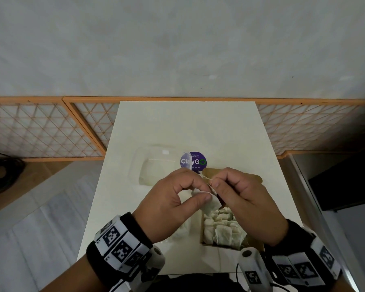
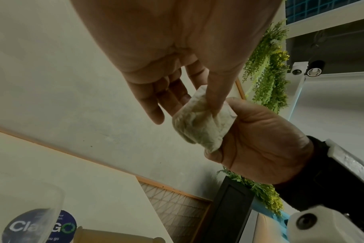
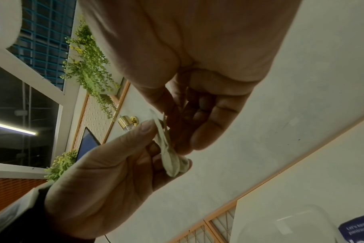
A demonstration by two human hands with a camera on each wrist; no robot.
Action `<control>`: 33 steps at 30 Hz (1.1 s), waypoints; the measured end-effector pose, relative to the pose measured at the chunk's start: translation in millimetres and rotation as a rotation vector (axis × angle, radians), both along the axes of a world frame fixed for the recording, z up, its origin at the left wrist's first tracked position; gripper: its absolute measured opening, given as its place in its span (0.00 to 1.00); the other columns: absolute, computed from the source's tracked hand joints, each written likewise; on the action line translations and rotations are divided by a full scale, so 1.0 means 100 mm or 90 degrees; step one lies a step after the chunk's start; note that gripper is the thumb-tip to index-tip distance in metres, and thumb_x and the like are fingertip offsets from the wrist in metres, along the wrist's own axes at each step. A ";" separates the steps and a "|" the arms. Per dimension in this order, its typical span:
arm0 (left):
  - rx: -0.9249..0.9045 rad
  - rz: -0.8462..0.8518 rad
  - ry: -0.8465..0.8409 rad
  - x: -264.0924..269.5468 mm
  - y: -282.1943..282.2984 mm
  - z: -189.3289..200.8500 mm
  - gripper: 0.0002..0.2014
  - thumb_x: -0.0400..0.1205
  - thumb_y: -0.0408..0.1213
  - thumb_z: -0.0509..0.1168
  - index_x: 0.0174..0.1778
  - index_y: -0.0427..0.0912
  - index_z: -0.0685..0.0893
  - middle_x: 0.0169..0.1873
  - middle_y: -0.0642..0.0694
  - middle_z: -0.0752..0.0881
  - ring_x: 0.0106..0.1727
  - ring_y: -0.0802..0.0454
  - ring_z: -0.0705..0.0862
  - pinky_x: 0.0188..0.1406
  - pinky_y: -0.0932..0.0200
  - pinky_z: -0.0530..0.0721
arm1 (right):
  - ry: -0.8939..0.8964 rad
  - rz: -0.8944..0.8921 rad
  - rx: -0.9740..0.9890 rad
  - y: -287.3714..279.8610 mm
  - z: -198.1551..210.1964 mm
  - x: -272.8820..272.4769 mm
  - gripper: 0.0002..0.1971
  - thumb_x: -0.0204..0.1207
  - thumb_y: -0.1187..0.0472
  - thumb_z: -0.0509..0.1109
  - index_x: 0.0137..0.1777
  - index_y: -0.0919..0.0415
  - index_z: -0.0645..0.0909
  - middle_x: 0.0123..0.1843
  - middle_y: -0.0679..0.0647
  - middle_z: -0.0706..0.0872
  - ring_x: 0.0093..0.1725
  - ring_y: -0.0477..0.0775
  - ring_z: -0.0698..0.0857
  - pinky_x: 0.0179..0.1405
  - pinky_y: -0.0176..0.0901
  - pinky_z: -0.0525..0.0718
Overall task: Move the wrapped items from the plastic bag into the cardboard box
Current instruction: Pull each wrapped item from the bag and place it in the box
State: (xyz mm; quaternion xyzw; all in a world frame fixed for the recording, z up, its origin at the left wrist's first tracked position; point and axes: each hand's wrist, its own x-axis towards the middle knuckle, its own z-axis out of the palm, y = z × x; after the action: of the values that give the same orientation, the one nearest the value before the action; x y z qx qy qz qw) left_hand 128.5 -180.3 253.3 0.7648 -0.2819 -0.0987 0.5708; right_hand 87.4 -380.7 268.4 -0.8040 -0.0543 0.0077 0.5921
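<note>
A small white wrapped item (image 1: 211,204) with a thin string hangs between both hands above the open cardboard box (image 1: 253,242). My left hand (image 1: 200,192) pinches it between thumb and forefinger. My right hand (image 1: 214,182) pinches its top edge and string from the right. In the left wrist view the left thumb presses into the wrapped item (image 2: 202,125) and the right hand (image 2: 260,139) backs it. In the right wrist view the wrapped item (image 3: 170,156) shows edge-on. Several wrapped items (image 1: 221,226) fill the box. The clear plastic bag (image 1: 182,229) lies left of the box, partly hidden by my left hand.
A clear plastic container (image 1: 154,167) sits on the white table (image 1: 185,127) behind my left hand, beside a round purple sticker (image 1: 193,162). An orange-framed lattice panel (image 1: 40,131) runs along the wall behind. The table's right edge lies close to the box.
</note>
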 end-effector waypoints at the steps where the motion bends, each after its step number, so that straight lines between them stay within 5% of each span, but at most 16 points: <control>1: -0.001 -0.002 0.004 -0.01 0.00 0.00 0.03 0.84 0.34 0.74 0.48 0.47 0.89 0.48 0.51 0.88 0.56 0.44 0.88 0.60 0.42 0.86 | -0.006 0.001 -0.002 -0.01 0.00 -0.01 0.12 0.89 0.64 0.66 0.43 0.61 0.84 0.32 0.57 0.81 0.32 0.56 0.77 0.33 0.48 0.78; 7: -0.019 0.037 0.064 -0.07 -0.04 0.02 0.09 0.84 0.30 0.74 0.53 0.49 0.85 0.43 0.56 0.90 0.46 0.53 0.91 0.52 0.57 0.88 | -0.008 -0.006 -0.006 -0.02 -0.03 -0.03 0.11 0.87 0.53 0.67 0.48 0.55 0.88 0.40 0.60 0.88 0.40 0.67 0.85 0.40 0.68 0.86; 11: 0.003 0.052 0.114 -0.06 -0.04 -0.01 0.15 0.82 0.31 0.75 0.60 0.50 0.81 0.42 0.52 0.89 0.42 0.58 0.88 0.50 0.64 0.86 | 0.026 -0.034 0.068 -0.03 0.02 -0.02 0.11 0.83 0.56 0.67 0.46 0.58 0.90 0.42 0.56 0.91 0.39 0.57 0.87 0.39 0.50 0.88; 16: 0.031 0.012 0.122 -0.10 -0.03 -0.02 0.14 0.81 0.33 0.77 0.58 0.50 0.82 0.41 0.50 0.90 0.43 0.52 0.90 0.53 0.58 0.88 | 0.114 -0.081 0.205 -0.13 0.00 0.10 0.13 0.90 0.65 0.63 0.45 0.63 0.86 0.48 0.64 0.92 0.35 0.59 0.81 0.33 0.47 0.79; 19: 0.025 0.012 0.110 -0.12 -0.03 -0.01 0.18 0.81 0.32 0.77 0.62 0.50 0.80 0.41 0.48 0.89 0.43 0.52 0.89 0.54 0.59 0.87 | 0.114 -0.130 0.132 -0.19 -0.08 0.17 0.11 0.89 0.66 0.64 0.47 0.63 0.86 0.46 0.58 0.92 0.34 0.56 0.81 0.34 0.45 0.78; 23: 0.009 0.025 0.124 -0.11 -0.04 -0.02 0.19 0.81 0.31 0.76 0.62 0.49 0.78 0.41 0.48 0.89 0.41 0.55 0.88 0.53 0.64 0.85 | 0.094 -0.127 0.049 -0.23 -0.09 0.12 0.08 0.87 0.60 0.69 0.56 0.50 0.90 0.50 0.52 0.94 0.37 0.49 0.87 0.40 0.38 0.81; 26: -0.005 0.029 0.122 -0.09 -0.04 -0.04 0.17 0.81 0.32 0.77 0.60 0.49 0.79 0.41 0.48 0.88 0.42 0.52 0.87 0.51 0.62 0.85 | 0.086 -0.010 0.052 -0.20 -0.06 -0.01 0.10 0.86 0.59 0.70 0.64 0.51 0.89 0.55 0.52 0.94 0.46 0.51 0.91 0.45 0.39 0.86; 29: -0.040 0.045 0.115 -0.06 -0.04 -0.03 0.13 0.81 0.31 0.76 0.57 0.47 0.81 0.41 0.51 0.87 0.41 0.43 0.85 0.46 0.53 0.87 | 0.098 0.063 0.067 -0.12 -0.13 -0.09 0.13 0.85 0.61 0.74 0.67 0.52 0.88 0.57 0.57 0.93 0.56 0.64 0.90 0.58 0.61 0.90; 31: -0.068 0.062 0.128 -0.02 -0.05 -0.04 0.12 0.80 0.32 0.76 0.55 0.46 0.83 0.41 0.51 0.87 0.40 0.42 0.84 0.42 0.52 0.86 | 0.101 0.060 0.071 -0.10 -0.18 -0.09 0.11 0.84 0.64 0.74 0.64 0.54 0.89 0.52 0.58 0.93 0.51 0.65 0.90 0.54 0.63 0.89; 33: -0.090 0.069 0.133 0.02 -0.06 -0.06 0.11 0.78 0.34 0.77 0.54 0.45 0.85 0.41 0.50 0.85 0.38 0.44 0.81 0.40 0.55 0.83 | 0.099 0.044 0.057 -0.10 -0.20 -0.08 0.05 0.83 0.66 0.74 0.56 0.58 0.89 0.40 0.58 0.90 0.40 0.57 0.87 0.42 0.54 0.85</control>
State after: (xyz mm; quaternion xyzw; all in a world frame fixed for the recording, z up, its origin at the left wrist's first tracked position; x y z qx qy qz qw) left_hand 130.2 -186.0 247.1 0.7225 -0.1855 -0.1264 0.6539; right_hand 79.4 -390.8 248.5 -0.7713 -0.0365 0.0881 0.6292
